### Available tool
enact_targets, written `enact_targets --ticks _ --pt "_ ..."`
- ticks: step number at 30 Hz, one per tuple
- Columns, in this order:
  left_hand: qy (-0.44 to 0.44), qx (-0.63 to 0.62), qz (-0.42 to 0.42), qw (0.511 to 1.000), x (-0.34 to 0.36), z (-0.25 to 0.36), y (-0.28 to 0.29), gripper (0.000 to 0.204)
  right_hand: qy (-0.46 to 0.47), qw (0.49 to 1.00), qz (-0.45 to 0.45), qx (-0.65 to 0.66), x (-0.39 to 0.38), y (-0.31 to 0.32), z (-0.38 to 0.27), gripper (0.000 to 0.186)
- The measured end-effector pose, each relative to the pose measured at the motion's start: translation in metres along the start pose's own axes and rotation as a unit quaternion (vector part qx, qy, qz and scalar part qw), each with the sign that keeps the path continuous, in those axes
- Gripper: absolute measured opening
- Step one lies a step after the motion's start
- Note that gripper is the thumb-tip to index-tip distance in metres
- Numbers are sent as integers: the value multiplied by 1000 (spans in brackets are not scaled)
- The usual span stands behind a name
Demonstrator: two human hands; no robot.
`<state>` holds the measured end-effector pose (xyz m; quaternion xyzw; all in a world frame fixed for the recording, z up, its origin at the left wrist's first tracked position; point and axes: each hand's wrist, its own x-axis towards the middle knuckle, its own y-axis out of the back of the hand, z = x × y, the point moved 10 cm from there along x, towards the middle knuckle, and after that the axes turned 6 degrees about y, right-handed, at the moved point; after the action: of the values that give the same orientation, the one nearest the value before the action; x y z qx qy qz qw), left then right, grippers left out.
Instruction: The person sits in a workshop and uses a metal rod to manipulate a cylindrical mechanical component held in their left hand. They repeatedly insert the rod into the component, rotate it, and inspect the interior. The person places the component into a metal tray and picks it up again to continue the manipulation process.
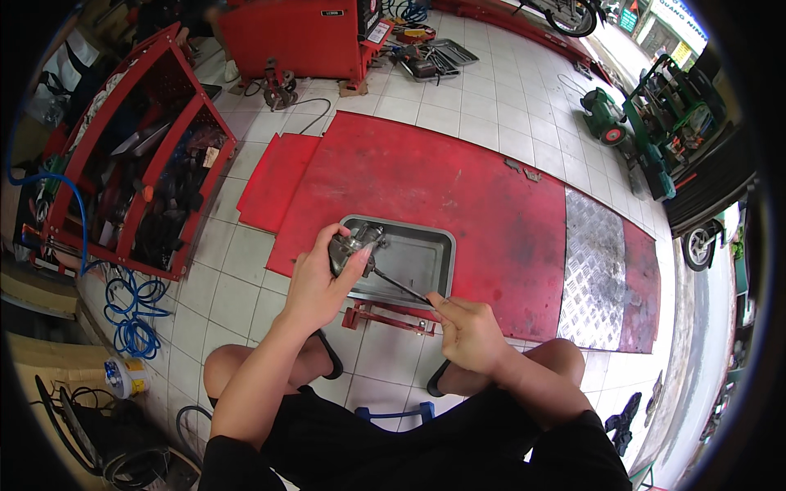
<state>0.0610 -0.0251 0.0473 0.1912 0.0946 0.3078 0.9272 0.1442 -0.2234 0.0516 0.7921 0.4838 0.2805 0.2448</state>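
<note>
My left hand [321, 284] is closed round a small grey metal carburetor [359, 240], its thumb lying along the near side. A thin dark screwdriver [399, 285] runs from the carburetor down to my right hand [473, 333], which grips the other end. The fingers hide its handle, and its tip at the carburetor is too small to make out. Both hands are over the near left part of a shallow grey metal tray [451, 255]. This tray rests at the near edge of a red lift platform [499, 237].
A red tool cart [139, 176] stands at the left, with a coiled blue hose [135, 315] beside it. Behind the platform are a red machine [286, 37] and a tool tray [434, 61]. Green equipment [655, 123] is at the right. A blue stool [393, 413] shows between my legs.
</note>
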Motion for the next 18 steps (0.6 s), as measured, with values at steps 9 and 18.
enact_targets --ticks 9,18 --pt "-15 10 -16 1000 -1 10 -10 39 -198 912 -135 333 -8 -39 52 35" --pt "-31 110 -30 993 -9 14 -28 43 -63 990 -34 118 -7 -18 29 15"
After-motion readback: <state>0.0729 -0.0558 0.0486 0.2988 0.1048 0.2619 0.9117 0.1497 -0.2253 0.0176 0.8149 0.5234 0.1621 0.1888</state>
